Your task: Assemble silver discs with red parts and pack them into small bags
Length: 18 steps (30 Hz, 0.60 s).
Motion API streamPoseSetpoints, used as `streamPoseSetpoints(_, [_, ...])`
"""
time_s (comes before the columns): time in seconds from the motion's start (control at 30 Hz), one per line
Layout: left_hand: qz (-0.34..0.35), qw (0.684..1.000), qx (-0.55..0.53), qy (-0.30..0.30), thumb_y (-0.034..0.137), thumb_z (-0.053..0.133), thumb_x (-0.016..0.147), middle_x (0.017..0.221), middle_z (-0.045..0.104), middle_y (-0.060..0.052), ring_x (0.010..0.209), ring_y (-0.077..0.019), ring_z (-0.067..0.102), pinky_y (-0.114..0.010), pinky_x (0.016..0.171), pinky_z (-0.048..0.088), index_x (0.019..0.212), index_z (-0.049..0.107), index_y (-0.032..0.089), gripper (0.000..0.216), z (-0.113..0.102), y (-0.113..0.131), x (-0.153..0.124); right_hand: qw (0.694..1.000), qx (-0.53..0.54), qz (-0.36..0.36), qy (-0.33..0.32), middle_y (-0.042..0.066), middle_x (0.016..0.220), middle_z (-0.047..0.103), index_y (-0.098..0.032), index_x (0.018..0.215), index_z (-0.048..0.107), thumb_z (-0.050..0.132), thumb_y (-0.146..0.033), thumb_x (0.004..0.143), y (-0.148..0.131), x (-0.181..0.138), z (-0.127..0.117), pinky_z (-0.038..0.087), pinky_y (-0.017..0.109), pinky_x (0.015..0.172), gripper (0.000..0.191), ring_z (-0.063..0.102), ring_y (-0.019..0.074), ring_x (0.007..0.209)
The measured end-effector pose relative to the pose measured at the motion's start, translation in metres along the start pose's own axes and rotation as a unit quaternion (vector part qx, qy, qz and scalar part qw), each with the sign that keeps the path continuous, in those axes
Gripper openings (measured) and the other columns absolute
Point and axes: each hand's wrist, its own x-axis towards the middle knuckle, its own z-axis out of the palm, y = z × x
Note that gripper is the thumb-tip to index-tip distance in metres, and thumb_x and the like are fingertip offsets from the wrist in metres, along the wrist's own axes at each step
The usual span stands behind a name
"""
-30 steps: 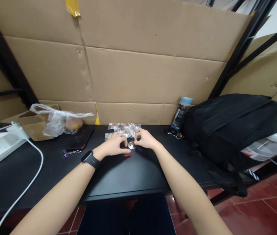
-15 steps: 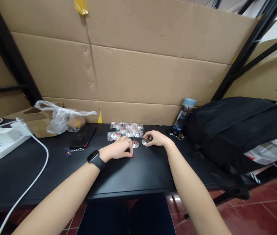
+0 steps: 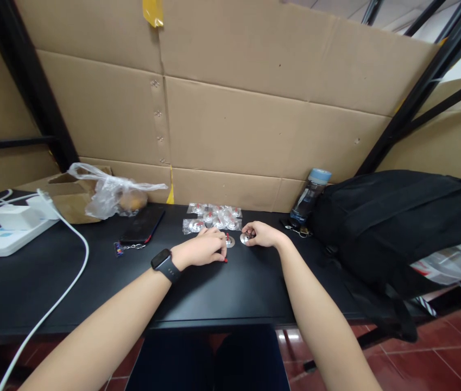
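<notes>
My left hand point(image 3: 206, 247), below a dark watch point(image 3: 165, 264), rests low over the desk with its fingertips closed on a small red piece point(image 3: 226, 260). Between my hands a shiny round metal disc point(image 3: 231, 242) with a red upright part lies flat, close to the left fingers. My right hand point(image 3: 265, 234) has thumb and fingers pinched on the edge of a second metal disc point(image 3: 245, 238), which is at desk level. Just behind are several similar discs in clear plastic packets point(image 3: 214, 216), laid side by side. The left hand partly covers the nearest packets.
A black phone-like slab point(image 3: 143, 227) with a keyring charm, a plastic bag point(image 3: 110, 193), a carton point(image 3: 73, 201) and a white power strip point(image 3: 18, 236) with its cable stand left. Rightward are keys point(image 3: 300, 230), a bottle point(image 3: 310, 194) and a black backpack point(image 3: 397, 222). Cardboard point(image 3: 230, 125) walls the back.
The camera view has shifted slightly, so the scene sits a little further right. Both hands keep nearly the same place and grip; the red piece has turned slightly at the left fingertips.
</notes>
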Motion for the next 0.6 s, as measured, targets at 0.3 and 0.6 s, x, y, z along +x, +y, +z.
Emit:
streamPoseSetpoints(0.3, [0.011,0.996,-0.018,0.089,0.026,0.057,0.097,0.104,0.07,-0.001,0.108,-0.0221,0.053,-0.036,0.093,0.03,0.094,0.065,0.023,0.009,-0.001,0.0,0.003,0.997,-0.064,-0.045,0.001,0.01,0.111,0.073,-0.013,0.116,0.073,0.08,-0.02,0.058,-0.011,-0.008,-0.006,0.051,0.026,0.083,0.059,0.068,0.0222,0.094])
streamPoseSetpoints(0.6, [-0.062,0.975,-0.031,0.213,0.032,0.058,0.094,0.096,0.073,-0.002,0.103,-0.0222,0.059,-0.039,0.095,0.03,0.086,0.068,0.023,0.016,-0.011,0.003,0.004,0.994,-0.049,-0.03,0.096,0.005,0.098,0.076,-0.022,0.105,0.076,0.078,-0.023,0.062,-0.021,-0.009,-0.005,0.05,0.027,0.075,0.043,0.069,0.0203,0.082])
